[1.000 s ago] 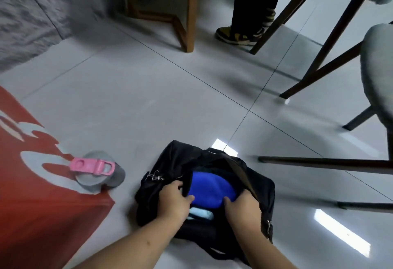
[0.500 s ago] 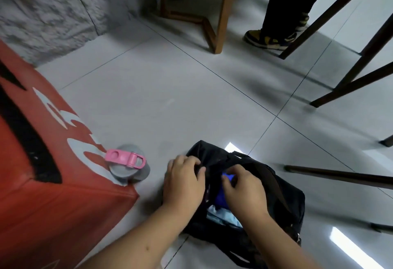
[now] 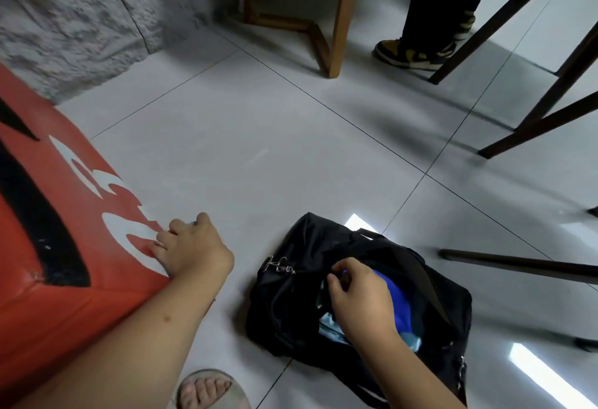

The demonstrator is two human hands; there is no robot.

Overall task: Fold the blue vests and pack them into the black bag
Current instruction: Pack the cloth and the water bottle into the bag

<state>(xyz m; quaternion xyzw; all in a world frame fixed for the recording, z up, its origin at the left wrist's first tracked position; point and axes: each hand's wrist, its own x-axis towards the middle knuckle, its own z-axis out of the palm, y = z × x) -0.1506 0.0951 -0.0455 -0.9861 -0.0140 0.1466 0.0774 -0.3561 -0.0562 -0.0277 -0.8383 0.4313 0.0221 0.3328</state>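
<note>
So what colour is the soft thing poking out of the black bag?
Bright blue: the folded blue vest inside the black fabric bag, clearest in the head view.

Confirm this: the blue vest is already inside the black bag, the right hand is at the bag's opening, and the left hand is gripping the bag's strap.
Not quite. In the head view the left hand is off the black bag, resting at the edge of the red cushion. The rest holds: the blue vest sits inside the bag and the right hand is at its opening.

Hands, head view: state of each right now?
Left hand: fingers curled at the edge of the red cushion; cannot tell what, if anything, it grips.
Right hand: pinching the black bag at its opening.
</note>
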